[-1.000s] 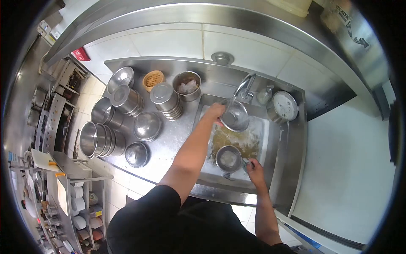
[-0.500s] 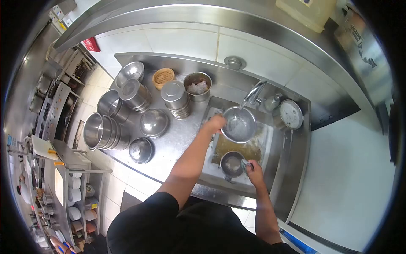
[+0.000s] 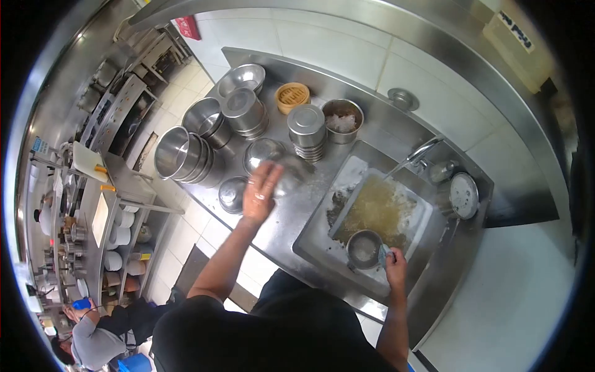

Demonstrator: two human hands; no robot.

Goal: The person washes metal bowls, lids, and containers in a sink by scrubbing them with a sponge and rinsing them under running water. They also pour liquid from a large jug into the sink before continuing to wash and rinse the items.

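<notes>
Now the left hand (image 3: 260,189) is up over the steel desk (image 3: 291,217), to the left of the sink (image 3: 322,248). Its fingers curl on a shiny steel bowl (image 3: 290,177). The bowl looks blurry, so I cannot tell how tight the hold is. The bowl sits just above the desk, close to an upside-down bowl (image 3: 263,152) and a small round bowl (image 3: 232,194).

The right hand (image 3: 394,265) is low in the sink. It is closed on a small bluish cloth (image 3: 383,253), which touches the rim of a little steel pot (image 3: 364,247). The pot stands in the near part of the sink, beside brown, foamy water (image 3: 381,208). A tap (image 3: 421,152) hangs over the far side of the sink.

Farther back on the desk are a stack of steel cups (image 3: 308,130), a bamboo steamer (image 3: 292,96), and a pot with something white inside (image 3: 342,119). Big steel pots (image 3: 180,155) lie nested on the left.

Another person (image 3: 93,341) is bent down on the floor at the bottom left.
</notes>
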